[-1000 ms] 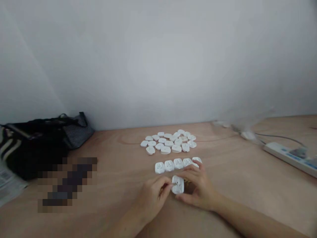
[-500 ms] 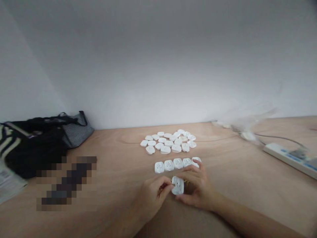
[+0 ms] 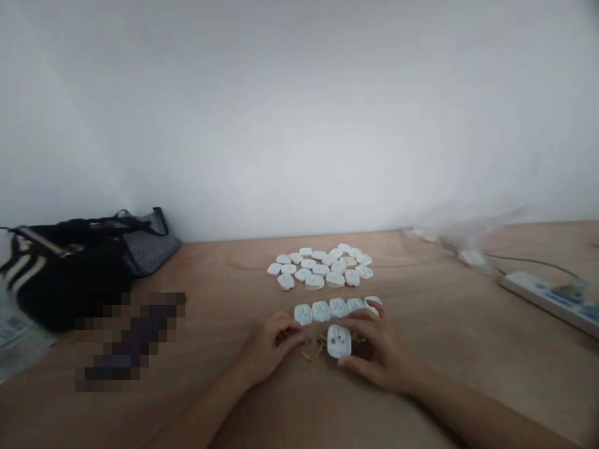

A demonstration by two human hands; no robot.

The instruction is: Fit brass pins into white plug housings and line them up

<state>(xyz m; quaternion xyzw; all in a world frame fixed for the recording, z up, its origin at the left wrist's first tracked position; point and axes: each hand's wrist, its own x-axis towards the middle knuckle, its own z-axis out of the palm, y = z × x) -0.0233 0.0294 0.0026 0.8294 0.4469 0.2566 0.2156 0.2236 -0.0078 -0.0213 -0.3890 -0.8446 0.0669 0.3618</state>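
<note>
My right hand (image 3: 381, 352) grips a white plug housing (image 3: 339, 342) by its edges, thumb below and fingers above, with its holed face toward me. Left of it, my left hand (image 3: 274, 346) is low over the table, its thumb and index fingertips slightly apart and nothing visible between them. Small brass pins (image 3: 321, 347) lie loose between the hands, and some show behind the held housing. Just beyond, a row of similar white housings (image 3: 321, 311) lies face up; my right fingers partly cover the rightmost one.
Farther back sits a cluster of several white plug parts (image 3: 321, 270). A black bag (image 3: 75, 274) stands at the left, with a pixelated dark object (image 3: 135, 340) before it. At the right are a white power strip (image 3: 547, 299) and a clear plastic bag (image 3: 463, 231) against the wall.
My left hand has drawn away from the plug housing toward the left, uncovering the brass pins. The right hand still holds the housing, now slightly higher in view.
</note>
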